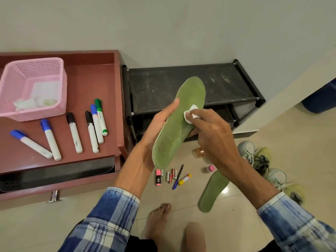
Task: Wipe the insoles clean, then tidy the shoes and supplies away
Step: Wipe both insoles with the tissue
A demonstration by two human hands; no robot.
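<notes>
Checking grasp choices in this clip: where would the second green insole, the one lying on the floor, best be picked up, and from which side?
Probably at its narrow middle, pinched across the edges from above. The insole on the floor lies flat on the tiles, thin, with bare floor along both long sides. The right hand is nearer, but it holds the wipe.
</notes>
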